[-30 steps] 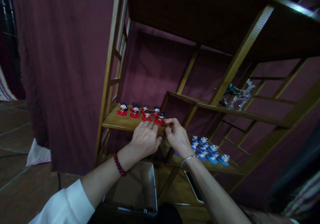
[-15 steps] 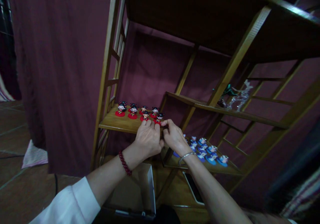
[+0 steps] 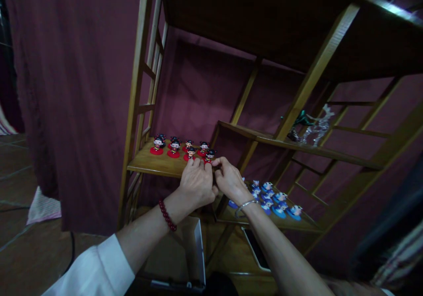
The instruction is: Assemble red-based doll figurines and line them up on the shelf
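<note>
Two rows of small black-haired figurines (image 3: 173,146) on red round bases stand on a wooden shelf (image 3: 158,168). At the right end of the front row is a figurine (image 3: 209,155) whose base is partly covered by my fingers. My left hand (image 3: 197,182) is closed at the base of this figurine, its knuckles up and its fingertips hidden. From the right, my right hand (image 3: 230,180) pinches at the same base with bent fingers. Just left of it, another figurine (image 3: 191,153) stands close to my left fingers.
Several blue and purple figurines (image 3: 267,195) stand on a lower shelf at right. Clear and green ornaments (image 3: 317,127) sit on a raised shelf. An open box (image 3: 199,252) lies below my left forearm, and a flat dark device (image 3: 256,248) lies under my right forearm.
The view has shifted slightly, with the left figurines appearing a little further left. Both hands stay at the same end figurine, with hardly any movement.
</note>
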`<action>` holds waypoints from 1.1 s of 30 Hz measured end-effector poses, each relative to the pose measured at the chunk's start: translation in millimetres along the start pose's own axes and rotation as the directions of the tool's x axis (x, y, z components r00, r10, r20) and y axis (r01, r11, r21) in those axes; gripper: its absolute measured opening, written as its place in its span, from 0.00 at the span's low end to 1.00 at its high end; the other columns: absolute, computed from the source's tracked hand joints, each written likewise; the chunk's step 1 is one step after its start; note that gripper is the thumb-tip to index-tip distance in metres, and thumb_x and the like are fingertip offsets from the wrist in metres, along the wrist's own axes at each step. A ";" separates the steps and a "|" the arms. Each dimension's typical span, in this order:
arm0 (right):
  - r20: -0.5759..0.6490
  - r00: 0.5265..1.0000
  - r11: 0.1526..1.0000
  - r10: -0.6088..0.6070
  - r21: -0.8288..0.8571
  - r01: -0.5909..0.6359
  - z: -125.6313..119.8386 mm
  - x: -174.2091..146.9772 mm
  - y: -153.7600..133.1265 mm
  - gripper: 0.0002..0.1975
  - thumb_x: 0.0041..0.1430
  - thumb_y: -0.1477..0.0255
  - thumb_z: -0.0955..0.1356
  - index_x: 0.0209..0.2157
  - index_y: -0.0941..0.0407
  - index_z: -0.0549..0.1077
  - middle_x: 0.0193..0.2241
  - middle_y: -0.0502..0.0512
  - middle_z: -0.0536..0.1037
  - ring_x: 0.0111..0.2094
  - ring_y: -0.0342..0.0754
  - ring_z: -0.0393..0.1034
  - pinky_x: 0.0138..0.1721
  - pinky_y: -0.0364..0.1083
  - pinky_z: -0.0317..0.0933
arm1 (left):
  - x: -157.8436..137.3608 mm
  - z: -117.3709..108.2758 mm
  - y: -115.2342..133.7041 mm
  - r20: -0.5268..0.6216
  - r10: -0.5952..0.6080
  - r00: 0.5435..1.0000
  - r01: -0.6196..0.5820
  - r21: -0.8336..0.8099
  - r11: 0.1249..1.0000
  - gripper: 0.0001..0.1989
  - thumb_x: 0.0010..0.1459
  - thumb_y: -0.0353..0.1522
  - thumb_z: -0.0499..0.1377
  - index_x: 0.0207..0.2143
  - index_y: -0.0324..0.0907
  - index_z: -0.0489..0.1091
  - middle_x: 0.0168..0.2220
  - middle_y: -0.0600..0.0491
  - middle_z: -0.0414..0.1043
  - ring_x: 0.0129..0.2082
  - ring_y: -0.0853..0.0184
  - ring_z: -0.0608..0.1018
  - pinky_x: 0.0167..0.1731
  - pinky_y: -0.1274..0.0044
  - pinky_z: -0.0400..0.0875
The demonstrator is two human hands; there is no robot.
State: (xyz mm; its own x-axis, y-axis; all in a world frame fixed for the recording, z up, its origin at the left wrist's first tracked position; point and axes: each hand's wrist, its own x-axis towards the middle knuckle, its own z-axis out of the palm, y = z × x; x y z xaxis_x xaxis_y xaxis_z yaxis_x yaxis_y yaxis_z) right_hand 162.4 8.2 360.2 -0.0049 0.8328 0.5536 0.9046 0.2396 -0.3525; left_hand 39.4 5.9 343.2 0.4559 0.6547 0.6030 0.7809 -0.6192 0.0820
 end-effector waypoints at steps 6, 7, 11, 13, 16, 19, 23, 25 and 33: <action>-0.034 0.999 1.000 -0.019 0.014 0.019 1.2 -0.5 2.0 0.13 0.46 0.83 0.58 0.33 0.54 0.65 0.31 0.51 0.74 0.34 0.45 0.70 0.39 0.43 0.60 | -0.6 -0.4 0.9 -0.008 -0.006 1.000 0.006 -0.008 1.000 0.20 0.49 0.38 0.54 0.42 0.33 0.64 0.36 0.42 0.71 0.42 0.55 0.66 0.45 0.66 0.56; -0.032 0.999 1.000 -0.016 0.014 0.016 1.2 -0.5 2.3 0.13 0.46 0.83 0.58 0.33 0.54 0.65 0.31 0.51 0.74 0.34 0.45 0.70 0.39 0.43 0.60 | -0.7 -0.4 1.0 -0.011 -0.008 1.000 0.008 -0.008 1.000 0.20 0.49 0.38 0.54 0.41 0.33 0.64 0.36 0.42 0.71 0.42 0.55 0.67 0.45 0.66 0.56; -0.018 1.000 1.000 -0.004 0.017 0.004 0.6 -0.2 2.5 0.14 0.46 0.83 0.58 0.34 0.54 0.65 0.31 0.52 0.74 0.33 0.45 0.70 0.38 0.43 0.60 | -0.7 -0.2 0.9 -0.031 -0.007 0.999 0.007 -0.009 1.000 0.19 0.48 0.37 0.55 0.40 0.33 0.64 0.36 0.41 0.71 0.42 0.55 0.67 0.45 0.66 0.57; -0.023 1.000 1.000 -0.006 0.020 0.006 0.3 -0.1 2.5 0.14 0.46 0.83 0.58 0.34 0.54 0.65 0.30 0.51 0.74 0.32 0.45 0.70 0.37 0.43 0.60 | -0.8 -0.1 0.7 -0.035 -0.008 0.999 0.008 -0.012 1.000 0.19 0.49 0.37 0.55 0.40 0.33 0.64 0.36 0.41 0.71 0.42 0.55 0.67 0.44 0.66 0.57; -0.039 0.999 1.000 -0.007 0.027 0.008 0.1 -0.3 2.5 0.14 0.46 0.83 0.58 0.33 0.54 0.65 0.28 0.50 0.74 0.30 0.44 0.69 0.35 0.42 0.60 | -1.0 0.2 0.7 -0.026 -0.015 1.000 0.014 -0.020 1.000 0.19 0.49 0.38 0.55 0.40 0.34 0.64 0.36 0.42 0.72 0.42 0.55 0.67 0.45 0.66 0.57; -0.046 0.999 0.999 -0.008 0.038 0.010 0.1 -0.7 3.2 0.14 0.45 0.83 0.58 0.33 0.54 0.65 0.26 0.49 0.73 0.29 0.44 0.69 0.34 0.42 0.60 | -1.4 0.7 0.6 -0.030 -0.020 0.999 0.019 -0.026 0.999 0.19 0.48 0.38 0.55 0.40 0.34 0.63 0.35 0.42 0.72 0.42 0.55 0.67 0.45 0.66 0.57; -0.052 0.999 0.999 -0.011 0.042 0.014 0.1 -1.1 4.2 0.14 0.46 0.82 0.58 0.33 0.53 0.64 0.28 0.49 0.74 0.30 0.44 0.69 0.35 0.42 0.61 | -2.1 1.8 -0.1 -0.060 -0.017 0.998 0.015 -0.030 0.999 0.19 0.48 0.38 0.55 0.40 0.34 0.64 0.35 0.43 0.72 0.41 0.56 0.67 0.45 0.67 0.58; -0.058 0.998 0.999 -0.010 0.048 0.013 -0.2 -1.2 4.2 0.14 0.46 0.82 0.58 0.33 0.53 0.65 0.29 0.50 0.74 0.32 0.44 0.70 0.37 0.42 0.61 | -2.6 2.5 -0.5 -0.082 -0.013 0.997 0.011 -0.028 1.000 0.19 0.48 0.38 0.55 0.40 0.34 0.65 0.35 0.43 0.72 0.41 0.56 0.67 0.44 0.67 0.58; -0.032 0.999 0.998 0.018 0.064 -0.015 -1.4 -1.7 2.2 0.13 0.46 0.82 0.57 0.33 0.54 0.64 0.33 0.52 0.75 0.33 0.45 0.71 0.38 0.43 0.61 | -6.4 2.1 0.6 -0.121 -0.017 0.993 0.015 -0.021 1.000 0.18 0.49 0.38 0.55 0.40 0.34 0.64 0.35 0.43 0.71 0.39 0.56 0.67 0.43 0.68 0.59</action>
State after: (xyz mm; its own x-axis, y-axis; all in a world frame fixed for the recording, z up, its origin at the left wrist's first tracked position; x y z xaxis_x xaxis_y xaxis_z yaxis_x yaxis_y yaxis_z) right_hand 165.0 6.6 359.6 0.0248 0.8204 0.5713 0.8756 0.2580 -0.4084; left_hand 37.8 2.3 337.7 0.3872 0.6082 0.6929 0.7785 -0.6183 0.1077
